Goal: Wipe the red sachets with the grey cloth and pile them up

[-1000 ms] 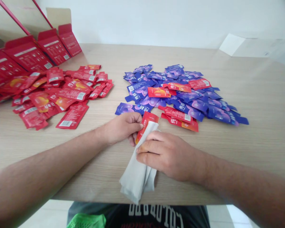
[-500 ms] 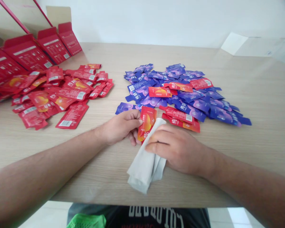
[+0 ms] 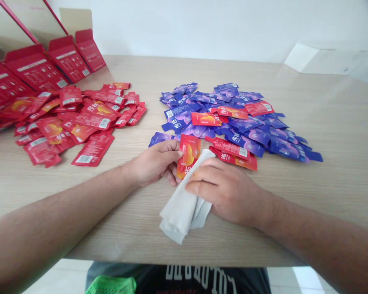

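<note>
A red pouch (image 3: 188,152) with an orange fruit print is pinched along its left edge by my left hand (image 3: 158,163). My right hand (image 3: 230,190) grips a folded white cloth (image 3: 180,208), which lies across the pouch's lower right part and covers it. Just right of the pouch, two more red pouches (image 3: 233,156) lie by the near edge of a pile of purple pouches (image 3: 248,134). Several other red pouches, one with a fruit print (image 3: 206,119), rest on top of that pile.
To the left spreads a heap of red pouches (image 3: 93,149). Behind it stand open red boxes (image 3: 33,67) in a row. A white box-like object (image 3: 315,60) sits at the back right of the wooden table (image 3: 125,232). Green mesh material (image 3: 112,285) shows below the front edge.
The cloth's loose lower end has shifted slightly left and up. Both hands stay nearly in place, with the pouch still held.
</note>
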`<state>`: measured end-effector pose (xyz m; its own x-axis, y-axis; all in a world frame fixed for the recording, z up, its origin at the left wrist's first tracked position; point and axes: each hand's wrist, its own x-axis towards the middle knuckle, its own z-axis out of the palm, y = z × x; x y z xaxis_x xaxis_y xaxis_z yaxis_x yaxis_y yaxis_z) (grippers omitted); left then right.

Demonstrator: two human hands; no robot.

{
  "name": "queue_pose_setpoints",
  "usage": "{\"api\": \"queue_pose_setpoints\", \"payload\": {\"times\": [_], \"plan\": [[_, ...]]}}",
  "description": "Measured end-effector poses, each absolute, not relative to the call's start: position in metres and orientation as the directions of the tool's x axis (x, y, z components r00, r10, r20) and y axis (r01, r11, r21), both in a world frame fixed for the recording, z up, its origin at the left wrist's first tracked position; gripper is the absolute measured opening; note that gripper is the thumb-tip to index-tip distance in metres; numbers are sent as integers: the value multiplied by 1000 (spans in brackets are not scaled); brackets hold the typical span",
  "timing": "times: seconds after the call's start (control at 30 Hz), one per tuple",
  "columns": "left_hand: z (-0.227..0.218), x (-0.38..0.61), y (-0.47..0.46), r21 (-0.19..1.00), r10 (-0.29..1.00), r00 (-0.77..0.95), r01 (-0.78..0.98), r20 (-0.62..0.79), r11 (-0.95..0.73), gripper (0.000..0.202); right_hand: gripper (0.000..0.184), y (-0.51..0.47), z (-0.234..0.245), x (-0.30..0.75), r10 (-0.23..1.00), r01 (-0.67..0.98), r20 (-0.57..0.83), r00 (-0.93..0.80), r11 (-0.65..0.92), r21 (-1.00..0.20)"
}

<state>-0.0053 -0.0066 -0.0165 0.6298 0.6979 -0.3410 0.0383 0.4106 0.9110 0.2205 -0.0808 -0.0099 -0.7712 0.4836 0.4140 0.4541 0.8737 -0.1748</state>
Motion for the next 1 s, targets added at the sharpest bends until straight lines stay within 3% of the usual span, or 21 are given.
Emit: {"api": "queue_pose_setpoints", "payload": {"times": [0.1,0.27,0.47,0.67,0.8,1.0], "plan": [[-18,-6,-7,915,696,632,54,-341,399,15,19,-81,-10,220,425,403,356,-832,905,-139],[-21,-5,-6,930,721,605,94,-336,355,17,20,-76,-10,224,539,521,462,-704,834,-181],[-17,-2,-9,951,751,596,279,-283,136,15,25,-77,-9,213,464,460,452,-762,879,-125],[-13,-2,-9,921,765,617,380,-186,-83,14,26,-76,-10,210,501,499,479,-720,854,-143],[-14,-1,-11,930,757,605,366,-247,10,15,26,-78,-8,208,401,407,441,-803,909,-86],[-14,0,-11,927,756,610,374,-238,-10,16,27,-78,-8,207,440,452,488,-753,886,-101]]}}
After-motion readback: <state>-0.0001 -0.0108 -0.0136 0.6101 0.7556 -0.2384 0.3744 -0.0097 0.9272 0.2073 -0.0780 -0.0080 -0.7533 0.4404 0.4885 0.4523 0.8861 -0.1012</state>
